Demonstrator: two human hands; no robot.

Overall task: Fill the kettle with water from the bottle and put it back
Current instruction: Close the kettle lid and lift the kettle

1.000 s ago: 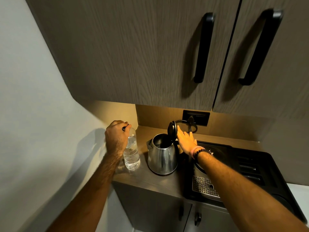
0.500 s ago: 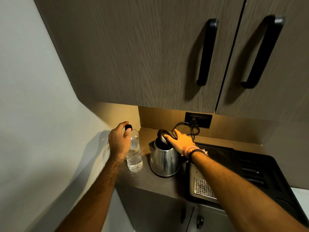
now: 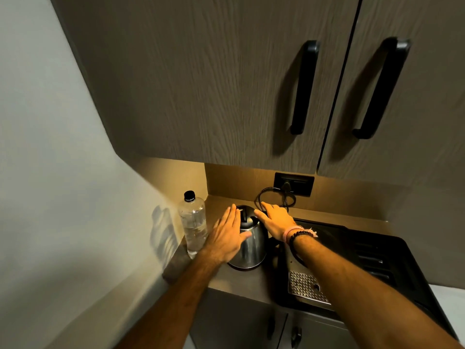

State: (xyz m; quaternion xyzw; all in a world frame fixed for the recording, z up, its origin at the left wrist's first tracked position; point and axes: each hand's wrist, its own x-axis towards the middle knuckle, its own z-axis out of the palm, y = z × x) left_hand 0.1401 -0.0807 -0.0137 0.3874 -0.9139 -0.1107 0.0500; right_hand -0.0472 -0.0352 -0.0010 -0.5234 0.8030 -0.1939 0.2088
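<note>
A steel kettle (image 3: 250, 244) stands on the counter (image 3: 251, 280) with its black lid down. My left hand (image 3: 226, 238) lies flat and open against the kettle's left side, fingers spread. My right hand (image 3: 273, 219) rests open on the kettle's top right, fingertips on the lid, a pink band and bead bracelet on the wrist. The clear plastic bottle (image 3: 193, 222), black cap on and partly full of water, stands upright by the wall to the left of the kettle, free of both hands.
A black drip tray unit (image 3: 364, 260) with a perforated metal grate (image 3: 305, 287) fills the counter's right. A wall socket (image 3: 294, 183) with a looped black cable (image 3: 273, 197) sits behind the kettle. Upper cupboards with black handles (image 3: 304, 86) hang overhead. The wall is close on the left.
The kettle lid went from open to closed under my right hand. My left hand let go of the bottle's cap and moved right onto the kettle's side.
</note>
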